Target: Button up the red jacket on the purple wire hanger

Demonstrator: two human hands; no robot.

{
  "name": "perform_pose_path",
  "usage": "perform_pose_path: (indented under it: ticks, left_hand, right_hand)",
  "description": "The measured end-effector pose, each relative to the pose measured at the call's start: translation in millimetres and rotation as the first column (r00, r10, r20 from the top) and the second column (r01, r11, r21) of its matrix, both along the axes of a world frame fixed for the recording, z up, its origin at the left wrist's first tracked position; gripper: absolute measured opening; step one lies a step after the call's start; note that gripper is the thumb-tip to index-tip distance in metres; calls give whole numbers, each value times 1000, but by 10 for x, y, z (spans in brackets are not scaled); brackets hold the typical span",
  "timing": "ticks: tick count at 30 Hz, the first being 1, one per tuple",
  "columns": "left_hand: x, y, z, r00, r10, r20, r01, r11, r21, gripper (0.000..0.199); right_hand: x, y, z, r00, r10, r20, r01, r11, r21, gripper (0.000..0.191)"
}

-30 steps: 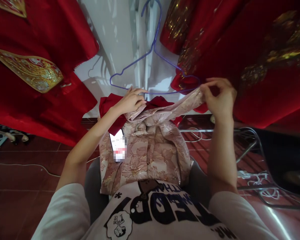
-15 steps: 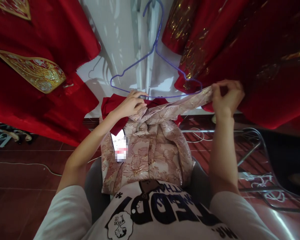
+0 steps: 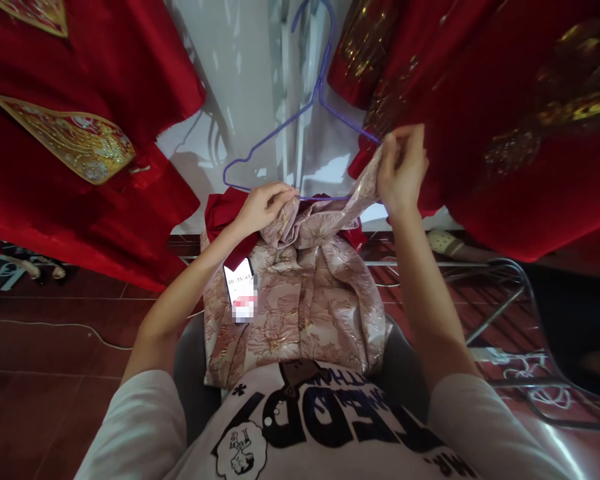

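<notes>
The right hand (image 3: 403, 170) has swung up and inward since a moment ago, its fingers pinching the garment (image 3: 300, 293) hem against the right shoulder of the hanger (image 3: 300, 133). The left hand (image 3: 265, 208) stays put, fingers pressing bunched cloth at the hanger's bottom bar. The garment drapes over the lap; hanging looks underway.

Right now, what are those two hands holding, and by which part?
Both hold the pink floral garment by its top edge: the left hand at the bunched collar, the right hand pinching a lifted corner by the purple hanger.

One hanger (image 3: 300, 143), one phone (image 3: 241, 288)
</notes>
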State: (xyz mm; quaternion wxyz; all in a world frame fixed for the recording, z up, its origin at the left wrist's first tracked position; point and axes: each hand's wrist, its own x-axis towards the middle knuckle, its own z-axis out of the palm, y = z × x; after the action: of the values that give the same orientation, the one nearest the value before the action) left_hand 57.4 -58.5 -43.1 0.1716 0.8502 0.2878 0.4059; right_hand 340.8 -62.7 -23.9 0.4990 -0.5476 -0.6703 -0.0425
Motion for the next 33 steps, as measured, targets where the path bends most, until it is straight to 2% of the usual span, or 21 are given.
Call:
perform_pose_path:
  ticks: [2,5,7,9,13,16,20,24,29,33]
  left_hand:
    - [-142,40,-19,976,199,95,-203,979,37,30]
    - [-469,141,-67,835,486,259,-513,857,43,31]
    - [-712,198,-109,726,607,323,-645,764,12,30]
    - [-921,228,-155,643,680,352,-713,700,-49,32]
    - [-1135,232,-228,574,770,278,-757,629,-180,31]
    - [-1140,232,-225,553,801,228,-771,596,-224,29]
    - [-1100,250,-162,533,823,196,-793,566,-223,28]
    - [-1108,255,-150,531,829,174,-798,559,-225,29]
    - [-1142,250,-220,503,847,173,-810,531,-247,30]
    - [-1146,308,-191,548,811,207,-781,584,-222,30]
  right_hand:
    - [-6,-9,-2,998,-28,-62,28,1000,5,26]
    - [5,-32,11,993,-42,-109,38,999,-35,27]
    - [16,-38,16,994,-37,-102,31,997,-64,26]
    - [22,-35,12,994,-62,-95,57,996,-62,27]
    - [2,-17,-6,991,-98,-88,98,995,-8,24]
    - [-20,-3,-13,991,-94,-90,97,995,33,23]
    - [-30,-10,-4,991,-104,-80,103,994,-21,22]
    - [-44,-37,10,987,-133,-90,132,991,-17,20]
    - [-64,-35,4,986,-139,-87,141,990,13,24]
    - [-41,-41,6,986,-122,-111,120,992,-21,21]
